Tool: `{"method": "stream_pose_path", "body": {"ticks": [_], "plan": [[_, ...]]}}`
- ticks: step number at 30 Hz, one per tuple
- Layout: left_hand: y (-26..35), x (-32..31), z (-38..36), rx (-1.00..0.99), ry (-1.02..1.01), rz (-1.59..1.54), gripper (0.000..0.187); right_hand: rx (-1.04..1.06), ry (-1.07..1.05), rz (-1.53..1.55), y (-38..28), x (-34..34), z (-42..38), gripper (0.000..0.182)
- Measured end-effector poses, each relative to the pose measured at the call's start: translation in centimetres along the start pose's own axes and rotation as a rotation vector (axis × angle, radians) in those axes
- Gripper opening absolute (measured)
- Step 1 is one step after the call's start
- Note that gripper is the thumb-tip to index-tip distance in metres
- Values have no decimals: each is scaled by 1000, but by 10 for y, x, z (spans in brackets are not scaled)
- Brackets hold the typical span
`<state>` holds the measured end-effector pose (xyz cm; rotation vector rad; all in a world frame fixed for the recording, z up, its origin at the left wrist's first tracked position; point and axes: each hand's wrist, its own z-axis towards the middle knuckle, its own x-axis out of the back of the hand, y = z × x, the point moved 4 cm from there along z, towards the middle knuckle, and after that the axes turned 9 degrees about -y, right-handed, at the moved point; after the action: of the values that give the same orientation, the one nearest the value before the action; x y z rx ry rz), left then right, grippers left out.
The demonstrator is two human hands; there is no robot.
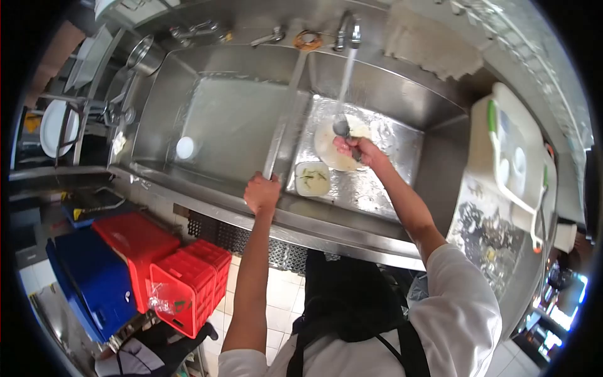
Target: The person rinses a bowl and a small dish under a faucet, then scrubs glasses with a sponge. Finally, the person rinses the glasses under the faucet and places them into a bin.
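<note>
Here, seen from above, a person stands at a steel double sink (377, 94) with both arms stretched forward. The right hand (353, 149) is over the right basin, fingers closed around the handle of a ladle (342, 127). The ladle's long axis runs from the hand toward the far side of the sink, with the bowl at the far end, directly under a stream of water (347, 78) falling from the tap (347, 30). So the ladle's bowl lies just beyond the fingers, farther from the body, and the right hand is the one on it. Beneath the hand and ladle sits a white plate (326, 147) on the basin floor, and just nearer, slightly left, a small square dish (312, 178) with green flecks in it.

The left hand (262, 193) is well apart from the ladle, fingers curled down over the near end of the divider (286, 119) between the two basins, apparently bracing there. The left basin holds only a small white round object (185, 147). Red crates (188, 283) and a blue bin (91, 276) stand on the floor to the left, and a white drying rack (512, 151) sits on the counter to the right.
</note>
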<state>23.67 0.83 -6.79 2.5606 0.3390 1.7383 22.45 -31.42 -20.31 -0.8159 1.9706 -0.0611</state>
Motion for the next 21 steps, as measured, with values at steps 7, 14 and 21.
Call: {"method": "stream_pose_path", "body": {"ticks": [7,14,21], "plan": [[-12,-14,0,-85,88,-47,40,153,531,-1068,54,5,-201,29],[-9,-22,-2,-236,130,-17,35,595,1077,-384,94,4,-445,19],[-22,-31,5,-307,52,46,43,1487,154,530,-91,31,-731,78]]}}
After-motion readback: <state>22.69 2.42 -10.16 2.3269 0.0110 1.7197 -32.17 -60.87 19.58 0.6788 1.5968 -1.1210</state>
